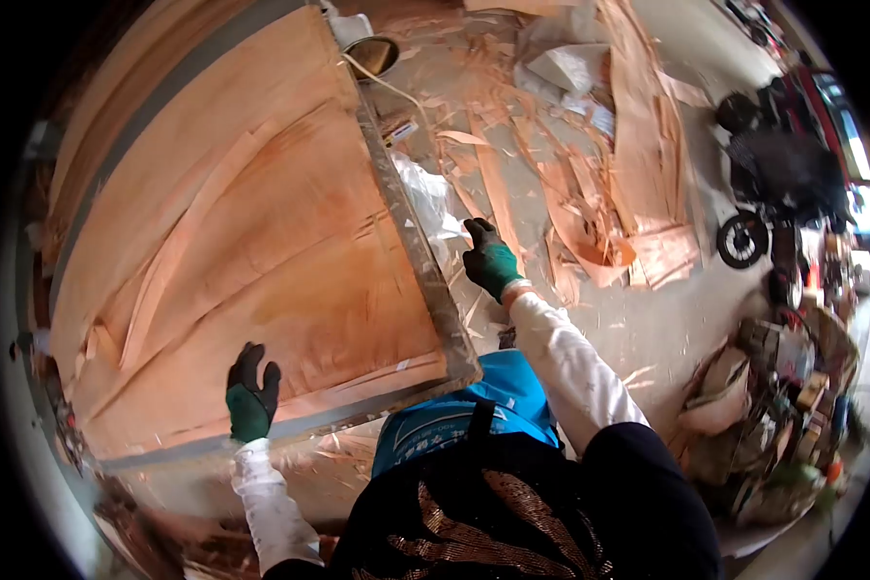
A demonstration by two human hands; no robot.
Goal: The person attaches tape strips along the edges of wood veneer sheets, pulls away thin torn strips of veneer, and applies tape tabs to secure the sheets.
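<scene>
Thin orange-brown wood veneer sheets (290, 222) lie over a large board with a grey edge (459, 353). My left hand (252, 394), in a green and black glove, is over the near edge of the veneer, fingers apart and holding nothing. A narrow loose veneer strip (179, 246) lies across the sheets further left. My right hand (490, 259), gloved the same way, is beyond the board's right edge, above the floor. Its fingers look curled; whether they hold anything is too small to tell.
Veneer scraps (590, 217) litter the floor (648, 329) on the right. A round pan (372, 58) and white plastic (425, 193) sit beside the board's far right edge. A motorbike (783, 174) stands at the right, with a heap of bags and clutter (783, 406) nearer.
</scene>
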